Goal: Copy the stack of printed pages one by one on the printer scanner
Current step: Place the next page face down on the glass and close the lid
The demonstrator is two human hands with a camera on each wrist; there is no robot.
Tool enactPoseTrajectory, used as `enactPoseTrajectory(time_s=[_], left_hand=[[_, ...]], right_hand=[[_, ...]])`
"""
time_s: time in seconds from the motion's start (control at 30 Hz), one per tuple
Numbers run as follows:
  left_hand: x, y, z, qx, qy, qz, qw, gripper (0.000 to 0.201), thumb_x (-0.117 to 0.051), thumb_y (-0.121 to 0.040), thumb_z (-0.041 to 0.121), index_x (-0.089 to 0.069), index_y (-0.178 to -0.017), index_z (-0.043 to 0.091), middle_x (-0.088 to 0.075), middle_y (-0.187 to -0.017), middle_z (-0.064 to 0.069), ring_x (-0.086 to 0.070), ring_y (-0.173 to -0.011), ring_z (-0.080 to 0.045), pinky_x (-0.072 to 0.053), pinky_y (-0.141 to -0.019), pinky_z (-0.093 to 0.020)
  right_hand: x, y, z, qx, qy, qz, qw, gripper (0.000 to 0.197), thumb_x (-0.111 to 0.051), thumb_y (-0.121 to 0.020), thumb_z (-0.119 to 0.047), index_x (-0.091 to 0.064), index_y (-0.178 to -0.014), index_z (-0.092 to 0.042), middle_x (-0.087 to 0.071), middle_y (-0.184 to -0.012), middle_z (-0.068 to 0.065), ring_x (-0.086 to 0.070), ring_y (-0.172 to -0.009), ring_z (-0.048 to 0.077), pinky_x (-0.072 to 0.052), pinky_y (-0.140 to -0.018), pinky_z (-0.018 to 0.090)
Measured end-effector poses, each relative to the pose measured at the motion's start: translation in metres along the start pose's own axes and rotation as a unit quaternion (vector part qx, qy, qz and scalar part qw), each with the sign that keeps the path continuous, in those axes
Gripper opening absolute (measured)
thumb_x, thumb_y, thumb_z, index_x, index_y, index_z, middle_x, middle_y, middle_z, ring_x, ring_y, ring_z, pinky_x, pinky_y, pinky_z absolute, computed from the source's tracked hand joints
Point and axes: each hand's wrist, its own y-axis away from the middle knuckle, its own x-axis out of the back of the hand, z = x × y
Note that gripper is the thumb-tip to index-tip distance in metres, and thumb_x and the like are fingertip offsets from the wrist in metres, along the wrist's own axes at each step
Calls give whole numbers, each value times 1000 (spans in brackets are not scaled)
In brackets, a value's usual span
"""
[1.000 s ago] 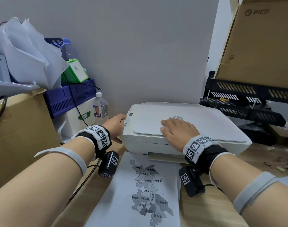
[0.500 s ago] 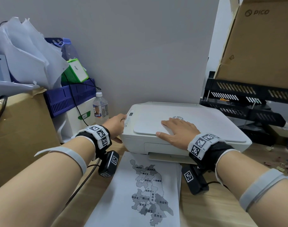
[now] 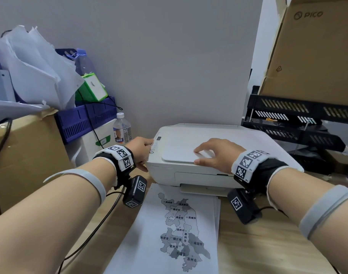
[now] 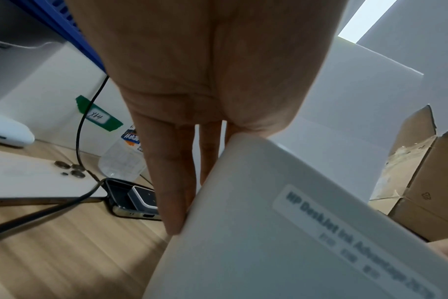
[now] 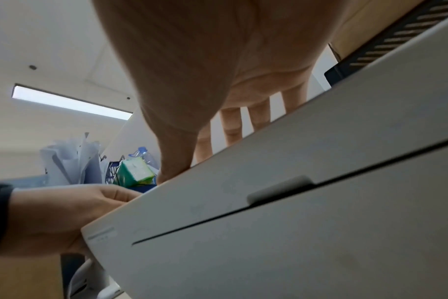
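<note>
Two hands rest on a white HP DeskJet printer [image 3: 218, 155] that stands on the wooden surface [image 3: 268, 254] against a grey wall. The left hand [image 3: 140, 150] lies against the printer's left front corner, beside the strip of control buttons; from the left wrist view its fingers [image 4: 171, 182] run straight down along the printer's side, holding nothing. The right hand [image 3: 214, 155] lies palm down on the closed scanner lid [image 3: 181, 153], fingers spread and relaxed, thumb near the lid's front edge, gripping nothing.

In front of the printer, the stack of printed pages [image 3: 169, 234] lies flat on the surface, its far edge at the output slot; the top sheet shows a grey map with Chinese place names.

To the printer's left stand a clear water bottle [image 3: 122, 129], a white box with a green label [image 3: 98, 141], a blue plastic crate [image 3: 88, 117] holding a green and white carton [image 3: 93, 89], and a brown cardboard box [image 3: 26, 155] topped with crumpled white paper [image 3: 30, 66]. A black cable [image 3: 94, 127] hangs down over the crate. To the right, black stacked letter trays [image 3: 299, 119] sit close beside the printer, with a cardboard box marked PICO [image 3: 315, 48] above them. The left wrist view also shows a phone [image 4: 38, 178] lying face down on the surface.
</note>
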Motion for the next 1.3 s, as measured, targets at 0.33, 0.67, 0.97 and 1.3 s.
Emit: enactPoseTrajectory(time_s=[0.33, 0.67, 0.97, 1.3], left_hand=[[15, -13, 20, -89, -232, 56, 967, 44, -63, -92, 15, -60, -135, 27, -69, -116, -2, -64, -105, -22, -49, -81, -24], [4, -63, 74, -156, 82, 76, 981, 10, -64, -94, 15, -63, -85, 20, -70, -87, -4, -66, -72, -10, -47, -66, -25], [2, -135, 122, -130, 231, 114, 957, 46, -61, -83, -2, -46, -126, 4, -64, -103, -12, -62, -76, -15, -52, -62, -29], [2, -166, 137, -93, 273, 56, 956, 38, -49, -88, -6, -54, -119, 16, -55, -105, -6, -54, -98, -23, -49, -67, -33]], right_hand=[[18, 1, -9, 58, 49, 68, 995, 29, -54, -91, -60, -66, -112, -44, -57, -103, -20, -55, -101, 9, -45, -79, 32], [99, -36, -19, 9, 50, 309, 950, 13, -58, -95, -34, -68, -101, -27, -57, -99, 0, -60, -88, 29, -48, -76, 36], [75, -31, 26, -54, -17, 207, 977, 17, -55, -90, -30, -59, -107, -32, -61, -89, -9, -60, -92, 22, -51, -86, 38], [35, -6, 46, -100, 7, -86, 991, 56, -48, -93, -63, -45, -141, -35, -46, -139, 1, -50, -123, 21, -39, -106, 39]])
